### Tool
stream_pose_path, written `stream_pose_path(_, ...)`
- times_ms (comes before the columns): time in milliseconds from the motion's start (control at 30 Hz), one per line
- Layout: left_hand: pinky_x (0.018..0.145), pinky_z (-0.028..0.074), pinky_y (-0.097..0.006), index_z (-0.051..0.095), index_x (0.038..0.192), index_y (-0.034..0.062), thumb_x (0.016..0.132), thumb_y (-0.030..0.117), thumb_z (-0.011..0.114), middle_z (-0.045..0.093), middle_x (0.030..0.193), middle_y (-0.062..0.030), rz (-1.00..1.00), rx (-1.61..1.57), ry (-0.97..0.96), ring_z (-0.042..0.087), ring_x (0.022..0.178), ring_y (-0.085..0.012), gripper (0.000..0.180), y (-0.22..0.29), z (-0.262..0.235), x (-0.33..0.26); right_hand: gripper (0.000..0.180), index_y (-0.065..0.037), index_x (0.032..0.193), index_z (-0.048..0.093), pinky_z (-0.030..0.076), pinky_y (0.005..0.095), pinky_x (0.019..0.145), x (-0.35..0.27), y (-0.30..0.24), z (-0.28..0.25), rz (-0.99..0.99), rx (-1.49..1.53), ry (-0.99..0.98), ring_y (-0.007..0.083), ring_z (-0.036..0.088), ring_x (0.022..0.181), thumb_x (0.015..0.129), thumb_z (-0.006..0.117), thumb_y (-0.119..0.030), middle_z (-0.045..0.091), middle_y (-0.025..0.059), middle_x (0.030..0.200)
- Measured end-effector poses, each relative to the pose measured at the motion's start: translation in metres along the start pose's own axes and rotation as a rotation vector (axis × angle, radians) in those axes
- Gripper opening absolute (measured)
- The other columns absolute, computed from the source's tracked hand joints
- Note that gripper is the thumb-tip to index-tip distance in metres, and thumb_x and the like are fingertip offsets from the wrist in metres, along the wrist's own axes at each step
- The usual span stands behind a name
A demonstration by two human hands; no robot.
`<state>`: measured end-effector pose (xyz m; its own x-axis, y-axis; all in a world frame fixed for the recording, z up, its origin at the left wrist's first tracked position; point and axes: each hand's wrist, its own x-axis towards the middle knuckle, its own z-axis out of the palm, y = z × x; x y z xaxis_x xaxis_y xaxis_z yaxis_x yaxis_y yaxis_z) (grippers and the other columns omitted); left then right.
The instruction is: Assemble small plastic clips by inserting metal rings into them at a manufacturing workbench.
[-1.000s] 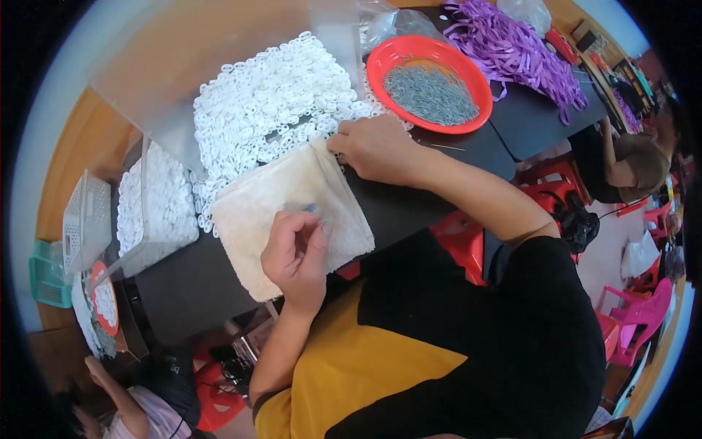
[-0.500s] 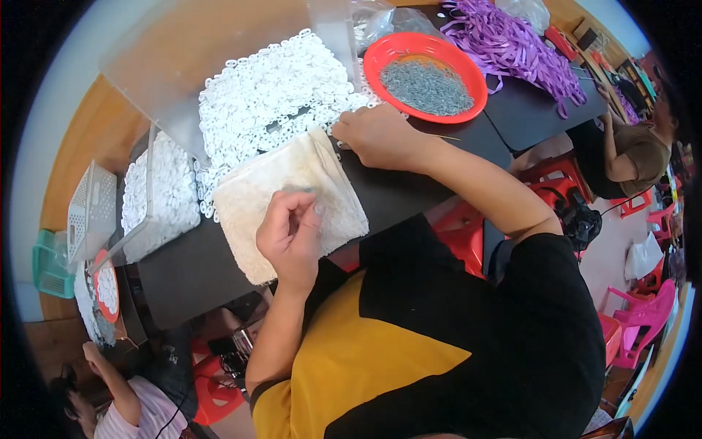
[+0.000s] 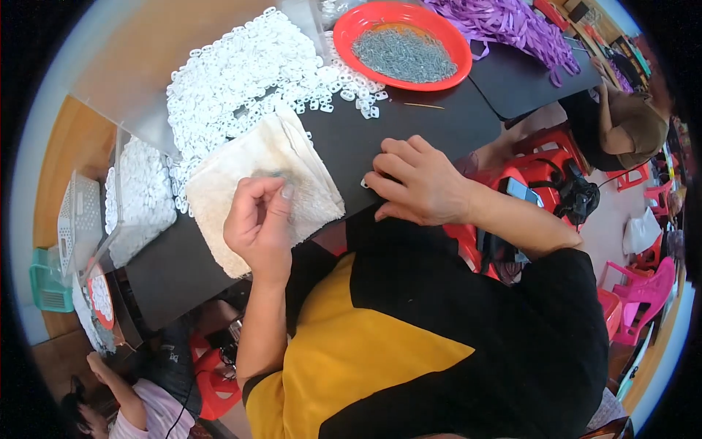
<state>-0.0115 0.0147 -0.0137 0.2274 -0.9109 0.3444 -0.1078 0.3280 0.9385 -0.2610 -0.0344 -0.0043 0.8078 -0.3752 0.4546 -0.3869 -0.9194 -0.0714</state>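
Note:
My left hand (image 3: 256,230) is closed in a pinch above a folded cream towel (image 3: 223,208). A greyish bit shows at its fingertips, too small to make out. My right hand (image 3: 420,183) hovers at the table's near edge with bent fingers, thumb and index finger apart. Touching that index fingertip is a small white plastic piece (image 3: 364,183), seemingly on the tabletop. A large heap of similar white pieces (image 3: 241,73) lies beyond the towel. Farther right, a red bowl (image 3: 340,45) contains many small grey metal pins (image 3: 406,55).
Purple ribbons (image 3: 508,29) are piled at the far right. A thin stick (image 3: 424,106) lies below the bowl. A clear bin (image 3: 139,201) of white pieces and a white basket (image 3: 79,216) stand left. Two other people sit nearby, one on each side.
My right hand has moved from beside the white heap toward the table's near edge, a white piece at its fingertip. The left hand keeps its pinch above the towel. The whole view has shifted slightly.

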Motion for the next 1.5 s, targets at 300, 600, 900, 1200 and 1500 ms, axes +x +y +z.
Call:
stream_pose_path(300,0.053,0.038,-0.018,0.063,0.091,-0.0034,0.084,-0.006,0.064,0.055,0.076,0.0,-0.042,-0.007,0.068,0.049,0.062,-0.0056,0.007,0.032,0.0,-0.003,0.022,-0.004,0.092,0.059,0.042,0.0361,0.061,0.004,0.008,0.02,-0.097,0.094,0.312,0.0293,0.058,0.082,0.072,0.067,-0.009,0.052,0.01,0.086)
stream_pose_path(600,0.046,0.038,-0.023,0.063,0.093,-0.0043,0.094,0.016,0.058,0.062,0.075,-0.0072,-0.556,-0.262,-0.103,0.054,0.057,-0.0115,0.021,0.036,0.0,0.023,0.011,-0.005,0.087,0.06,0.044,0.0356,0.059,0.082,0.023,0.033,0.035,0.514,0.435,0.0293,0.056,0.07,0.077,0.065,-0.003,0.051,0.0097,0.076)
stream_pose_path(900,0.044,0.035,-0.024,0.06,0.096,-0.0038,0.096,0.024,0.055,0.059,0.078,-0.01,-0.696,-0.728,-0.393,0.052,0.059,-0.0151,0.028,0.022,0.002,0.035,0.012,-0.003,0.088,0.062,0.044,0.033,0.06,0.082,0.012,0.001,0.012,0.672,0.317,0.0258,0.056,0.071,0.077,0.065,0.0,0.054,0.0083,0.08)
stream_pose_path(1200,0.044,0.036,-0.023,0.059,0.099,-0.0028,0.092,0.012,0.059,0.06,0.082,-0.0091,-0.646,-0.627,-0.219,0.053,0.061,-0.0142,0.016,0.011,-0.018,0.03,0.03,-0.006,0.097,0.063,0.044,0.0392,0.066,-0.014,0.007,-0.006,0.075,0.11,0.231,0.0315,0.057,0.084,0.069,0.074,-0.012,0.056,0.0096,0.09)
stream_pose_path(1500,0.046,0.039,-0.024,0.06,0.1,-0.0059,0.091,0.006,0.059,0.062,0.082,-0.0102,-0.464,-0.465,0.057,0.056,0.061,-0.015,0.015,0.018,-0.049,0.029,0.026,-0.004,0.091,0.061,0.045,0.0399,0.063,-0.027,0.019,0.017,-0.032,0.095,0.207,0.0314,0.058,0.081,0.067,0.07,-0.004,0.053,0.0106,0.084)
